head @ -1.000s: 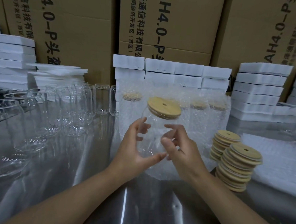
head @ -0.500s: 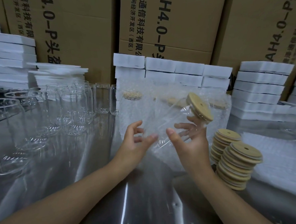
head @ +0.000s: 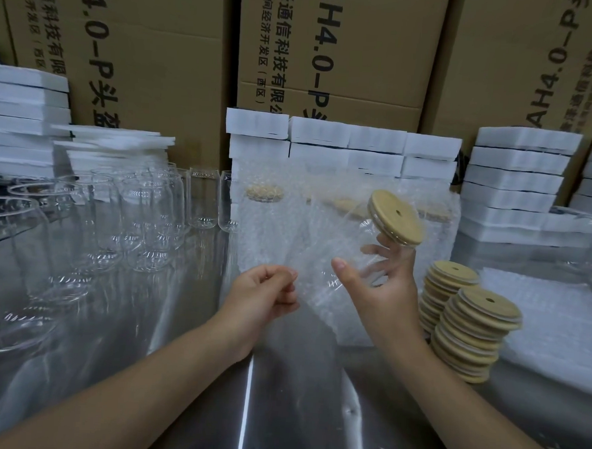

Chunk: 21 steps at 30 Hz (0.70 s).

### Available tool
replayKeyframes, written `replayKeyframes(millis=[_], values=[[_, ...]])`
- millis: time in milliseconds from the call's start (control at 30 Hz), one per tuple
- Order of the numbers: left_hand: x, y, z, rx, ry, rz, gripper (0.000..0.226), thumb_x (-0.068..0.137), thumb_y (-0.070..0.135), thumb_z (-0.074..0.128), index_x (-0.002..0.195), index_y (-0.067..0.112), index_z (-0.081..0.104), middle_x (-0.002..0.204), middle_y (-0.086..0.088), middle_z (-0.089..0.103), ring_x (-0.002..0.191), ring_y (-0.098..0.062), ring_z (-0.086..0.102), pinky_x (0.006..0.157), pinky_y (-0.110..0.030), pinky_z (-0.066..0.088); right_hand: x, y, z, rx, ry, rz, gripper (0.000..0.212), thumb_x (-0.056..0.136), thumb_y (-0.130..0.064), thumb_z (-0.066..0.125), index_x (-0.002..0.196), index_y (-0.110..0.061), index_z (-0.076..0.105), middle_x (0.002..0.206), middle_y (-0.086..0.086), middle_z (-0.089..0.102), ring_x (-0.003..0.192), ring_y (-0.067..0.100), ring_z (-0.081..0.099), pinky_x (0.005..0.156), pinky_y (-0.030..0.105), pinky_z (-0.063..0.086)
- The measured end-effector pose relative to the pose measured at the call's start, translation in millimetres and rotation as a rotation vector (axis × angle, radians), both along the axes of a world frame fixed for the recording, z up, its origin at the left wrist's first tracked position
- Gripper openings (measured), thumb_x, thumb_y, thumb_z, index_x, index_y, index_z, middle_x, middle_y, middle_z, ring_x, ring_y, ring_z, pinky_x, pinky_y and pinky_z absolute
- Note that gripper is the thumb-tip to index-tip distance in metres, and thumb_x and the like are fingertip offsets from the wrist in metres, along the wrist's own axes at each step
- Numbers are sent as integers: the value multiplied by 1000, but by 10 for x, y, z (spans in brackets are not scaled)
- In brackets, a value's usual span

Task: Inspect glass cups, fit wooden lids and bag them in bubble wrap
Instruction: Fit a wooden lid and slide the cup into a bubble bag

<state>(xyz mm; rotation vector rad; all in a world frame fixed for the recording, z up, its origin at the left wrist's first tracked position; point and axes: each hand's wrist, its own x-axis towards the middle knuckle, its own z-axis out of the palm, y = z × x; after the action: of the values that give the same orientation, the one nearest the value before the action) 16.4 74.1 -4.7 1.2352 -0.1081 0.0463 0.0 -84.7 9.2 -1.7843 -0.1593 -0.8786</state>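
On the left side of the steel table [head: 278,412], empty glass cups [head: 143,223] stand upright in a cluster, with white foam slabs [head: 22,120] stacked behind them. Near the middle, the left hand [head: 266,298] has its fingers curled and pinches the edge of a bubble wrap bag [head: 306,255], held up off the table. Just to its right, the right hand [head: 384,287] grips a glass cup [head: 362,241] that is tilted, its wooden lid [head: 396,217] fitted and pointing up and to the right. The cup's base meets the bag; whether it is inside cannot be told. Behind them stand wrapped cups [head: 265,202]. Further right, two stacks of spare lids [head: 471,322] sit on the table, before cardboard boxes [head: 348,55].
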Motion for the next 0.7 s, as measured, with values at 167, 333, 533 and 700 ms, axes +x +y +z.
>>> replayKeyframes(millis=[167,333,533,700], values=[[-1,1,12,174,-200,213,17,93,9,62,77,15,66,54,15,60,53,6,55,54,-12,50,-9,10,-15,-65,22,4,59,50,-74,63,97,-51,37,99,-14,50,84,8,53,67,18,41],[-55,4,52,142,-308,242,21,93,6,58,75,15,63,56,16,61,55,4,57,55,-11,49,-28,3,-1,-83,-8,-38,59,50,-75,62,98,-50,37,106,-20,48,95,0,49,70,12,36],[-130,-16,74,118,-471,253,18,94,1,56,80,12,58,55,11,58,51,-1,53,55,-12,47,-71,-6,43,-70,21,20,60,50,-74,63,98,-47,39,108,-18,53,103,-1,51,78,11,35],[-177,-25,63,185,-670,213,8,93,14,58,86,16,57,70,12,62,66,-1,57,68,-15,49,-95,27,56,-1,62,224,67,49,-65,69,104,-39,40,108,-15,52,100,-1,59,84,26,52]])
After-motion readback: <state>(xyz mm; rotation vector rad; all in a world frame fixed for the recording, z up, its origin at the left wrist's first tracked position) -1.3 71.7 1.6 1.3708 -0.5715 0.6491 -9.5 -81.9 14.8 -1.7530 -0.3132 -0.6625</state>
